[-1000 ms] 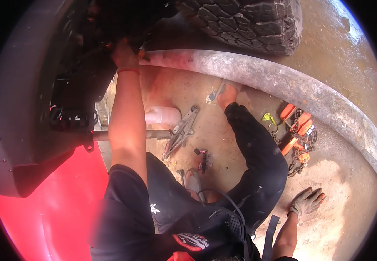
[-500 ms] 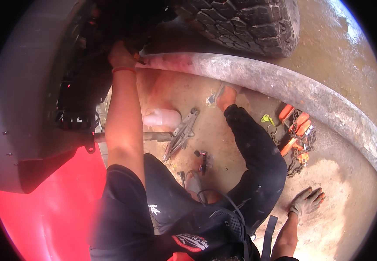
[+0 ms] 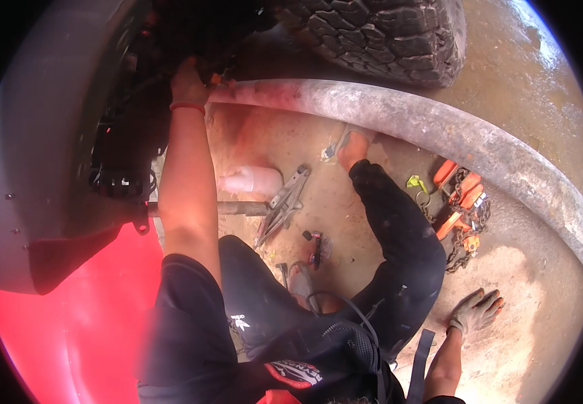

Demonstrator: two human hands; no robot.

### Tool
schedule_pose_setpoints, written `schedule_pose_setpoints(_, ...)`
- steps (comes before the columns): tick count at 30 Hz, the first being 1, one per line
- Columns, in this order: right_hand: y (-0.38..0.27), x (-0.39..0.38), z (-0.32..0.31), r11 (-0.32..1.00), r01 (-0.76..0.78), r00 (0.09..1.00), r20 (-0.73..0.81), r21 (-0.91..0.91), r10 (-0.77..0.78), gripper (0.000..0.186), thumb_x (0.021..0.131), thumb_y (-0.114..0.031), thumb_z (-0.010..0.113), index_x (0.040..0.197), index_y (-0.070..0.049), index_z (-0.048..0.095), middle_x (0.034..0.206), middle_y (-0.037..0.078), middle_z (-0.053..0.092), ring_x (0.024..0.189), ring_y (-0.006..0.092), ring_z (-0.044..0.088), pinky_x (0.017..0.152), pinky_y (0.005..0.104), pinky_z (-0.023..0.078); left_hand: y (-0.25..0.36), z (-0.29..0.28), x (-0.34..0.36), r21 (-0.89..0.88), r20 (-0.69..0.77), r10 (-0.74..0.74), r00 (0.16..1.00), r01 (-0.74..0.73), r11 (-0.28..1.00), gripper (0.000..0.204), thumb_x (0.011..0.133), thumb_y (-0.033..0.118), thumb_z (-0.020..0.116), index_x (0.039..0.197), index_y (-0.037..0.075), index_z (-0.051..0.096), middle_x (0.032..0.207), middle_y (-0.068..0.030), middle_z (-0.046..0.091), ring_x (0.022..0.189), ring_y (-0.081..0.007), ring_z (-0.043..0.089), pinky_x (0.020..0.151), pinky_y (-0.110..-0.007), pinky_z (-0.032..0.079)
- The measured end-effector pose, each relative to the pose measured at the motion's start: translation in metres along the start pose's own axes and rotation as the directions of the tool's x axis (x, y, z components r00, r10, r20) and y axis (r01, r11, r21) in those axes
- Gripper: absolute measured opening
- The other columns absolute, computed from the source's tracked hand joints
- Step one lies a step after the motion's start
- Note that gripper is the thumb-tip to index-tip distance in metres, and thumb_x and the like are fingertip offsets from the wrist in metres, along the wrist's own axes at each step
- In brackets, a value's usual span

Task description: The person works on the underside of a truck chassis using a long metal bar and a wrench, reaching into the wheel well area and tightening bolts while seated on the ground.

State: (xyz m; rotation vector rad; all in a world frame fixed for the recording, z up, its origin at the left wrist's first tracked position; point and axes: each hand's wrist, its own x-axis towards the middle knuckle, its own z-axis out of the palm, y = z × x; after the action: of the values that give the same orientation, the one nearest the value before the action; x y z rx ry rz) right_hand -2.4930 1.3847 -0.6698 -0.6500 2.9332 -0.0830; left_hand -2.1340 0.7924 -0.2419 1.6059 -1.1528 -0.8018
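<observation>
My left arm reaches up into the dark underside of a vehicle, and my left hand (image 3: 189, 82) is beside black parts there, a red band round its wrist. Its fingers are lost in shadow, so what they touch or hold is hidden. A small orange bit (image 3: 219, 79) shows next to them; I cannot make out what it is. Low on the right, my right hand (image 3: 474, 315), in a grey work glove, lies flat on the concrete floor with its fingers spread. It holds nothing. The chain hoist (image 3: 466, 202), orange with a dark chain, lies beyond it.
A big knobbly tyre (image 3: 379, 40) stands at the top, with a thick curved grey pipe (image 3: 399, 111) below it. A scissor jack (image 3: 283, 205), a pale plastic container (image 3: 254, 180) and a small dark tool (image 3: 315, 249) lie between my legs. Grey bodywork (image 3: 42, 155) rises at left.
My left hand has shifted slightly up beneath the vehicle, and the orange bit beside it shows a little higher. My right hand stays flat on the floor.
</observation>
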Motion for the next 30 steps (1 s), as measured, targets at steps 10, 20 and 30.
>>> schedule_pose_setpoints(10,-0.009,0.000,-0.007,1.000,-0.012,0.998,0.064,-0.013,0.013,0.063,0.102,-0.047,0.039,0.151,-0.007,0.039,0.159,0.020,0.033,0.149,0.0369,0.024,0.121,0.0475,0.019,-0.012,-0.006,0.025,-0.127,-0.051,0.022,0.998,-0.028,0.992,0.025,0.100,0.022,0.049,0.113,0.007,0.064,0.110,-0.0111,0.066,0.098,-0.0271,0.065,0.077,-0.047,0.056)
schedule_pose_setpoints(20,0.004,0.001,0.000,0.998,0.017,1.000,0.002,-0.061,-0.017,0.059,0.102,-0.042,0.043,0.149,-0.006,0.042,0.155,0.020,0.039,0.146,0.0375,0.030,0.120,0.0479,0.023,-0.077,-0.026,0.086,0.727,0.065,0.714,0.697,-0.523,0.444,0.035,0.094,0.023,0.056,0.121,0.003,0.064,0.115,-0.0083,0.067,0.103,-0.0205,0.064,0.088,-0.035,0.051)
schedule_pose_setpoints(30,-0.008,0.002,-0.006,0.999,-0.008,0.997,0.082,-0.051,0.012,0.062,0.103,-0.046,0.039,0.153,-0.008,0.037,0.160,0.020,0.031,0.150,0.0371,0.023,0.122,0.0486,0.019,-0.047,-0.004,0.052,0.909,-0.043,0.841,0.539,-0.327,0.256,0.025,0.092,0.016,0.061,0.111,0.004,0.070,0.120,-0.0147,0.068,0.112,-0.0268,0.066,0.095,-0.038,0.053)
